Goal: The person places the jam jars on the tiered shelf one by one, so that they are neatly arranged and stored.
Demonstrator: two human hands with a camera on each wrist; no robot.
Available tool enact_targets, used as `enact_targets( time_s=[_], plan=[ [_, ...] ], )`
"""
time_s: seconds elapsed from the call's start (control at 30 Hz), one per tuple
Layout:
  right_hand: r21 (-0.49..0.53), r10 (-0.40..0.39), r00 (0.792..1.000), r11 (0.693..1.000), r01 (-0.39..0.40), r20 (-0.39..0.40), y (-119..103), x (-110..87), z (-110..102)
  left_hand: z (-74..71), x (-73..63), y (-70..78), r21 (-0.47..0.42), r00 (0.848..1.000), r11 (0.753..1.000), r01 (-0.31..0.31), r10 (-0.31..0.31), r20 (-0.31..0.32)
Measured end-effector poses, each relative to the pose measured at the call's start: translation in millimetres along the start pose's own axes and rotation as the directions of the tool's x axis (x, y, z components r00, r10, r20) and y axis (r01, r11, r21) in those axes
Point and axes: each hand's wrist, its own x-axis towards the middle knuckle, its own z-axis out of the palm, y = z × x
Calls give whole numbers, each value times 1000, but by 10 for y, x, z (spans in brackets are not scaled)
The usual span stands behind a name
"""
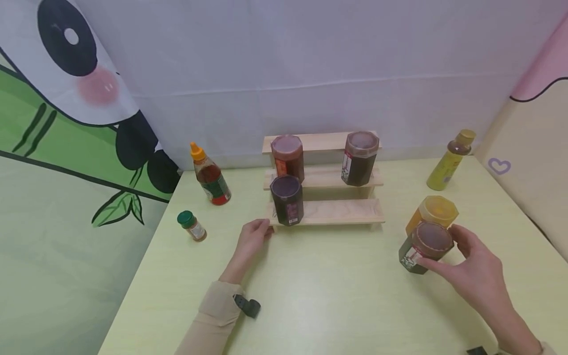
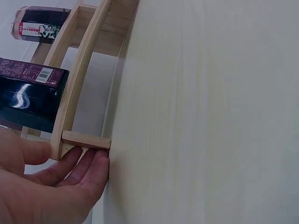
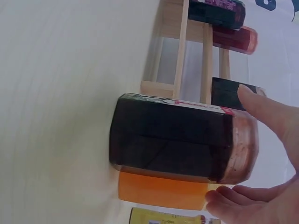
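My left hand [image 1: 253, 241] holds the lower left corner of a three-step wooden rack [image 1: 337, 212], thumb by the step board and fingers at its leg [image 2: 86, 139]. My right hand [image 1: 479, 268] is around a dark jam jar [image 1: 426, 246], thumb on one side and fingers on the other. This jar is upright, with a clear lid [image 3: 243, 147]. Just behind it stands an orange-yellow jar [image 1: 432, 212]. On the rack are a purple-black jar [image 1: 287, 199] on the bottom step, and a reddish jar [image 1: 288, 155] and another dark jar [image 1: 360, 158] higher up.
Left of the rack stand a sauce bottle with an orange tip [image 1: 210, 175] and a small green-capped shaker [image 1: 192, 226]. A yellow bottle [image 1: 450, 160] is at the back right. Cloth [image 1: 319, 64] hangs behind the pale table [image 1: 337, 296].
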Motion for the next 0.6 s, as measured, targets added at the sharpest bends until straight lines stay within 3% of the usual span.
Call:
enact_targets(
  time_s=[0.4, 0.6],
  plan=[
    [-26, 28, 993, 999, -25, 115, 174, 64, 130, -4, 2, -4, 40, 1000, 999, -22, 22, 2],
    [-5, -19, 992, 1000, 19, 125, 267, 86, 198, -4, 2, -12, 42, 1000, 999, -27, 27, 1]
  ],
)
